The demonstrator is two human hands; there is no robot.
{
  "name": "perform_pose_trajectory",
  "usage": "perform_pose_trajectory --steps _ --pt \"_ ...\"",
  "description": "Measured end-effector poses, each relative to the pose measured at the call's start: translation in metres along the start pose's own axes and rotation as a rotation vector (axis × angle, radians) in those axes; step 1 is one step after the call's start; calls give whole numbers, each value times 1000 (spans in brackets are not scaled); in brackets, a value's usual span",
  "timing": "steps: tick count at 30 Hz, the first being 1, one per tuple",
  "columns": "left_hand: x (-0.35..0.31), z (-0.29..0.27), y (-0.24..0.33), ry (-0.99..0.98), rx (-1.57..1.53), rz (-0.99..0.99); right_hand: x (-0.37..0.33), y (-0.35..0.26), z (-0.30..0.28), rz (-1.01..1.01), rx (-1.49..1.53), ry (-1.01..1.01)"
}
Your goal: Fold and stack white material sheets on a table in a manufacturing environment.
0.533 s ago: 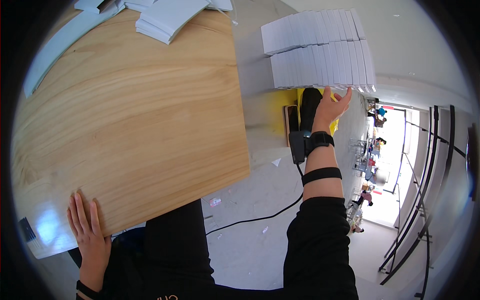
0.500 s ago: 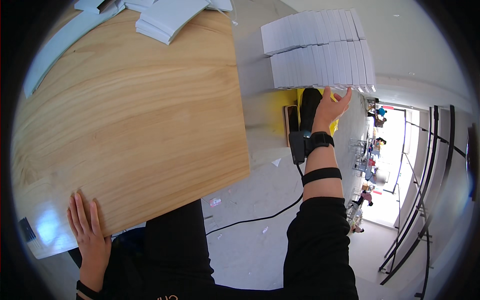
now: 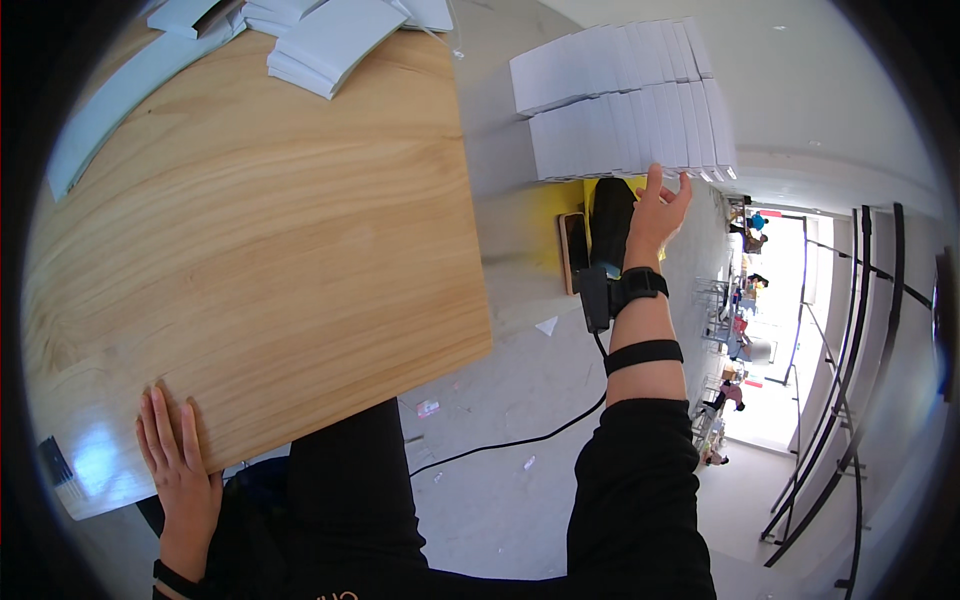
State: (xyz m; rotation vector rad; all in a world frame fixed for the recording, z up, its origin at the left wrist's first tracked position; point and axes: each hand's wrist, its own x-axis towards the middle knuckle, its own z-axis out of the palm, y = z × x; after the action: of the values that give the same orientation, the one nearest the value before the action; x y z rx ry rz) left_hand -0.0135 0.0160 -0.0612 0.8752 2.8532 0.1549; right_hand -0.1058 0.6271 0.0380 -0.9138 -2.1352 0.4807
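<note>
My left hand [image 3: 178, 450] lies flat on the near left edge of the wooden table [image 3: 290, 250], fingers stretched out and holding nothing. My right hand [image 3: 655, 218] reaches out past the table's right side, its fingers apart. Its fingertips are at the near edge of a stack of white flat boxes [image 3: 630, 130], standing in two rows; whether they touch it I cannot tell. A black object [image 3: 608, 225] lies beside that hand on something yellow [image 3: 573, 196], and a phone-like slab [image 3: 573, 253] stands left of it.
Several white boxes [image 3: 335, 45] lie piled at the table's far edge, near a curved white strip [image 3: 125, 110]. A black cable [image 3: 500, 440] runs from my right wrist device across the floor. Small scraps [image 3: 428, 408] lie there. People and racks [image 3: 735, 320] are far right.
The view has shifted slightly, moving the table and boxes a little leftward. My right hand's fingers have shifted slightly left along the near edge of the stack. My left hand stays in place.
</note>
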Motion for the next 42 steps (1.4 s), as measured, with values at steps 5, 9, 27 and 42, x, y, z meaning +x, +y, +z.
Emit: perform_pose_trajectory --steps 5,9,27,42 --pt "3 -5 2 38 -33 0 7 -12 -8 -6 61 -2" --pt "3 -4 1 43 -36 0 10 -36 -12 217 267 -50" --pt "-1 -9 -3 13 -58 -24 33 -50 -25 663 660 -101" --pt "-7 -1 -2 119 -75 46 -289 -90 -24 407 620 -1198"
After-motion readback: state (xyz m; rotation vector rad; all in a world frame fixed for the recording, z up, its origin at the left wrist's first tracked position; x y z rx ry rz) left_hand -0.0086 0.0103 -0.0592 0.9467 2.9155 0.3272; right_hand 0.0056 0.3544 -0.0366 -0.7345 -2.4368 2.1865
